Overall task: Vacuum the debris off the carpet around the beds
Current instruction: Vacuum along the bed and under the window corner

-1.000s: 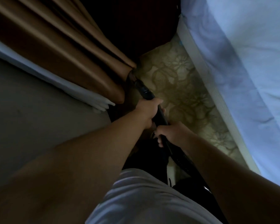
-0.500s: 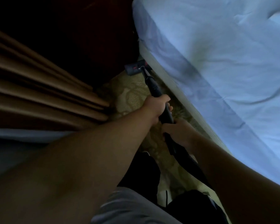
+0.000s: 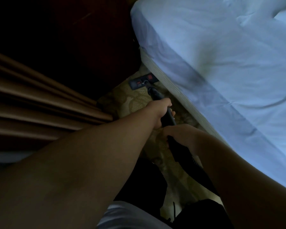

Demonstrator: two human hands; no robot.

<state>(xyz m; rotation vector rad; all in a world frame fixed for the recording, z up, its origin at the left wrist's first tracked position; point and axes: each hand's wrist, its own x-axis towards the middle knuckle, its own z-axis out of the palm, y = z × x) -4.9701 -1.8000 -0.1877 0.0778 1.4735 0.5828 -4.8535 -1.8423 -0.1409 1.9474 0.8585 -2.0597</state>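
Head view: the vacuum head (image 3: 143,81) has been pushed away from the curtain (image 3: 40,96), along the carpet (image 3: 130,100), to the bed (image 3: 205,63) base. The wand (image 3: 168,117) is gripped by left hand (image 3: 160,111) and right hand (image 3: 180,134), fingers (image 3: 172,113) curled round it. The bedside strip is judged nearly covered.

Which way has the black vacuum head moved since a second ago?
Yes: the black vacuum head went from the brown curtain to the bed base.

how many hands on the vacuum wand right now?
2. The left hand grips the wand nearer the floor head. The right hand holds it just behind the left, toward the person. Both are beside the bed.
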